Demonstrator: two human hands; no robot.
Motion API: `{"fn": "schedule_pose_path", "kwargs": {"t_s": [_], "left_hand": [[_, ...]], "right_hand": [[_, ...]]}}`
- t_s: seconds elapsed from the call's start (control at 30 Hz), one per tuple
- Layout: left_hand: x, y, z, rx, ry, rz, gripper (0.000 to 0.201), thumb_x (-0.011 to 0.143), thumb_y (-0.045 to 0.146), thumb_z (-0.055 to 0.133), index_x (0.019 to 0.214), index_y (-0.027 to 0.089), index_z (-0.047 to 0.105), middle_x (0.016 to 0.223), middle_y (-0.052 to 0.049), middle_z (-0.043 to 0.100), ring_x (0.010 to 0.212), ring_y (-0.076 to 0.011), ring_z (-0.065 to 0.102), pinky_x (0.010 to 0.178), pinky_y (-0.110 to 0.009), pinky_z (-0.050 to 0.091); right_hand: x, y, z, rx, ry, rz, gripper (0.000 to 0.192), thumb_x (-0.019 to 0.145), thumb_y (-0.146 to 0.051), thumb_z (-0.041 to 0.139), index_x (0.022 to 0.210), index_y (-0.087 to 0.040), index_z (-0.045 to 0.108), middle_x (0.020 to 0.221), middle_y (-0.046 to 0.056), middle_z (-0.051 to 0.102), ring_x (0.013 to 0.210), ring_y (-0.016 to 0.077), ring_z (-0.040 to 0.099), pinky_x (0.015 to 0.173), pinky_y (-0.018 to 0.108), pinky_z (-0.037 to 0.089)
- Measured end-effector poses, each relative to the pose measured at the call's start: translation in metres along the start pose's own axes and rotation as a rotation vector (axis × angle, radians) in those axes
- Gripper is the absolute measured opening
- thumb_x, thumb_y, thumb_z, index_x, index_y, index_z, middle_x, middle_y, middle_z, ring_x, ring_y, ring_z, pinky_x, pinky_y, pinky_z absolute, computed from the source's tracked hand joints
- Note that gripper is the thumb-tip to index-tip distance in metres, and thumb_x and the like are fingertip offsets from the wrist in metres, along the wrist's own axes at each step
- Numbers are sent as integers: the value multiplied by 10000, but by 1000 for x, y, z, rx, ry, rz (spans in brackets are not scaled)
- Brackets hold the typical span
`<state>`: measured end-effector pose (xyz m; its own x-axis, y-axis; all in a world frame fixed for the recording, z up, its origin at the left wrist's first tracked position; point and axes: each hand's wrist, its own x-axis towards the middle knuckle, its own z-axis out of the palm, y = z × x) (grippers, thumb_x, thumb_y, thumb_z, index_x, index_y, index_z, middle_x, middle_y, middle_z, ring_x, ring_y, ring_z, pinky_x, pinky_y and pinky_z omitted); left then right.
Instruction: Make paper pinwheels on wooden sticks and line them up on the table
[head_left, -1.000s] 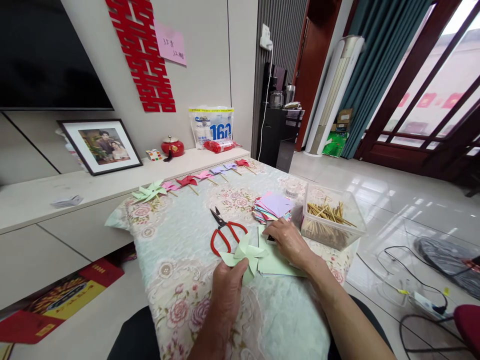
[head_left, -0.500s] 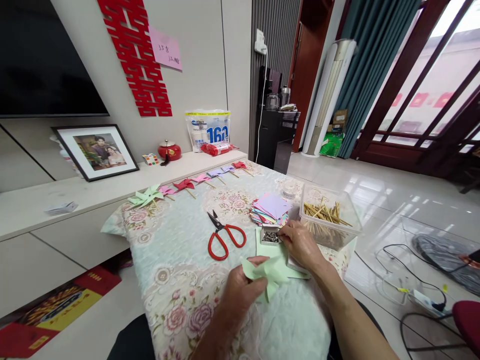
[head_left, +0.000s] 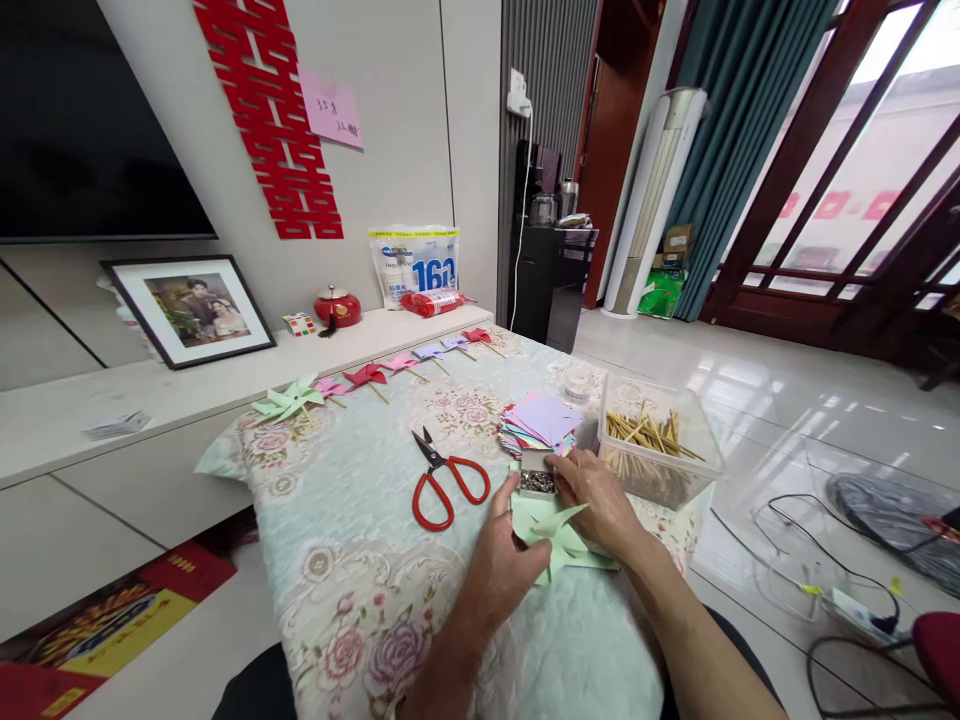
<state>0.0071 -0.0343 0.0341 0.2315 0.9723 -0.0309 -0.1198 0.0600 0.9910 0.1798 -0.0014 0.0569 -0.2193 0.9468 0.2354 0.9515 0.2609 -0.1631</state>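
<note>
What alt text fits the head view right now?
The left hand holds a pale green paper pinwheel on the floral tablecloth while the right hand touches a small box of pins. Red scissors lie to the left.

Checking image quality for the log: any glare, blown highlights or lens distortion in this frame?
Head view: windows at right blown out, glare on the glossy floor; wide-angle bending at the edges; the hands and green paper pinwheel evenly lit and sharp.
</note>
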Motion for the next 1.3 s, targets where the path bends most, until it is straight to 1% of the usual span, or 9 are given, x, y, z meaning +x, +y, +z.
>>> {"fn": "schedule_pose_path", "kwargs": {"t_s": [0.1, 0.23, 0.37, 0.5, 0.67, 0.8, 1.03, 1.17, 1.3], "left_hand": [[2, -5, -2, -25, 5, -28, 702, 616, 71, 659, 1312, 118, 578, 1166, -131, 715, 990, -222, 682, 843, -270, 520], [5, -8, -3, -64, 4, -58, 723, 614, 74, 670, 1328, 116, 564, 1097, -119, 742, 923, -223, 701, 799, -271, 534], [6, -11, -5, -54, 21, -47, 665, 607, 79, 681, 1268, 110, 613, 1093, -119, 745, 906, -228, 702, 781, -261, 533], [6, -14, -6, -42, 14, -32, 623, 615, 79, 675, 1235, 109, 630, 1128, -128, 737, 925, -236, 702, 774, -255, 534], [7, -14, -6, -46, -9, -44, 738, 643, 83, 660, 1367, 99, 518, 1246, -148, 690, 932, -229, 706, 781, -258, 536], [5, -10, -6, -105, -17, -67, 831, 628, 83, 678, 1425, 83, 443, 1170, -145, 725, 954, -243, 705, 796, -272, 537], [-2, 0, -8, -220, 10, -137, 880, 580, 110, 730, 1416, 66, 459, 1088, -139, 750, 959, -262, 705, 812, -298, 539], [-9, -1, -12, -269, 90, -139, 846, 574, 156, 760, 1381, 84, 518, 923, -82, 770, 828, -230, 718, 740, -278, 539], [-17, 1, -22, -424, 287, -108, 715, 556, 243, 822, 1232, 85, 651, 864, -91, 778, 815, -254, 727, 768, -319, 547]], "right_hand": [[3, -3, 3, -27, -12, 24, 291, 960, -150, 501, 1201, -203, 656, 981, 96, 619, 931, 234, 540, 748, 304, 327], [5, -7, 3, -48, -31, 41, 264, 966, -147, 485, 1131, -196, 685, 972, 99, 610, 930, 230, 531, 748, 299, 323], [6, -11, 2, -59, -48, 49, 241, 973, -155, 472, 1025, -189, 705, 961, 96, 604, 932, 225, 520, 749, 295, 319], [8, -13, 3, -72, -60, 62, 233, 947, -122, 487, 1002, -179, 706, 973, 102, 601, 928, 225, 516, 747, 295, 316], [8, -14, 1, -72, -62, 59, 195, 928, -122, 513, 952, -172, 699, 961, 99, 604, 920, 225, 518, 733, 296, 309], [7, -14, 1, -51, -35, 55, 188, 916, -104, 522, 908, -160, 701, 939, 102, 611, 905, 226, 527, 726, 301, 311], [2, -3, 8, 58, 65, 35, 220, 937, -132, 532, 1044, -182, 718, 904, 83, 644, 893, 214, 570, 757, 286, 376], [0, 2, 9, 109, 146, 25, 208, 961, -172, 518, 1066, -183, 697, 922, 74, 658, 905, 209, 592, 787, 287, 415], [-1, 3, 8, 121, 203, 31, 179, 967, -192, 514, 983, -170, 690, 890, 67, 650, 889, 208, 594, 793, 292, 423]]}}
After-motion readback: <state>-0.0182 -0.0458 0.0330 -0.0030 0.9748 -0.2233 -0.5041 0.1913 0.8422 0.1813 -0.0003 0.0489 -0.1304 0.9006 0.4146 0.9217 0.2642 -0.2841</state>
